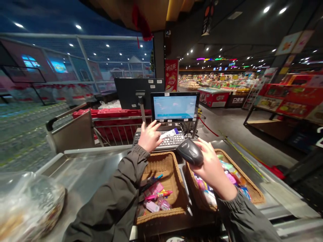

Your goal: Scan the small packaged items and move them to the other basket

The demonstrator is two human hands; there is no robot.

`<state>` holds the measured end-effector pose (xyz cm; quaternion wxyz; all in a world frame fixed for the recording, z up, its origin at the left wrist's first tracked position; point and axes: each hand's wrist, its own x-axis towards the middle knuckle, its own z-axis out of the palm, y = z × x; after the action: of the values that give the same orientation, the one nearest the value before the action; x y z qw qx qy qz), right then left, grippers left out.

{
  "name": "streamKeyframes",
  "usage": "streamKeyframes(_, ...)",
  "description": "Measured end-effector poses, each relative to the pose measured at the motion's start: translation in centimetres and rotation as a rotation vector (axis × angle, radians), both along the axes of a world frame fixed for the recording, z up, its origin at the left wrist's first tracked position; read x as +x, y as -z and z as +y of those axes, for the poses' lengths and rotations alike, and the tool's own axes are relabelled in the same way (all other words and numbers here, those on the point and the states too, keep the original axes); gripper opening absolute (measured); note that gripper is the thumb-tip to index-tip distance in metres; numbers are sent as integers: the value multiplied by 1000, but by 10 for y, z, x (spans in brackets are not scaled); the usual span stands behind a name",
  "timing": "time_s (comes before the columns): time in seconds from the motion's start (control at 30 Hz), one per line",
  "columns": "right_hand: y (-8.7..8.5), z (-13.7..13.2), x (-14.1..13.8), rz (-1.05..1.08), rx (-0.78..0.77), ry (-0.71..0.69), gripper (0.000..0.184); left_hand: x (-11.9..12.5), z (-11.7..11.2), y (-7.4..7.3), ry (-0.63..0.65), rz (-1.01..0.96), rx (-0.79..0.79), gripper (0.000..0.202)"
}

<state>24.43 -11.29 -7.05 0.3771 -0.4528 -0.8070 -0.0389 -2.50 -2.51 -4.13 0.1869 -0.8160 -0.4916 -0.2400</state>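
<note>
1. Over the keyboard (176, 139), a slim white packet (168, 134) with a blue end sits pinched by the left hand (149, 137), its other fingers loosely spread.
2. From those fingers the packet's long axis points rightward and slightly up; the right hand (209, 164), curled around a black scanner (189, 152), is close by, lower right.
3. The red banner (171, 76) reads 冰红茶; the packet's print and the scanner's pale logo are too small to read.

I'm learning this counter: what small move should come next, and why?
Probably bring the black scanner nearer the white-and-blue item: the right hand holds the scanner close by, while the left hand holds the item over the keyboard.
</note>
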Motion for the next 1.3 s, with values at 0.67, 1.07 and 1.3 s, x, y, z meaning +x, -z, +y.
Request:
streamKeyframes(0.67,6,-16,-39,-37,-51,-21,39,-41,-7,10,-9,-33,-15,9)
streamKeyframes(1.07,16,-12,-52,-18,-58,-14,40,-60,-23,57,37,46,-174,11)
streamKeyframes(1.3,27,-10,-58,-29,-115,-40,41,-67,-37,119,59,152,-374,9)
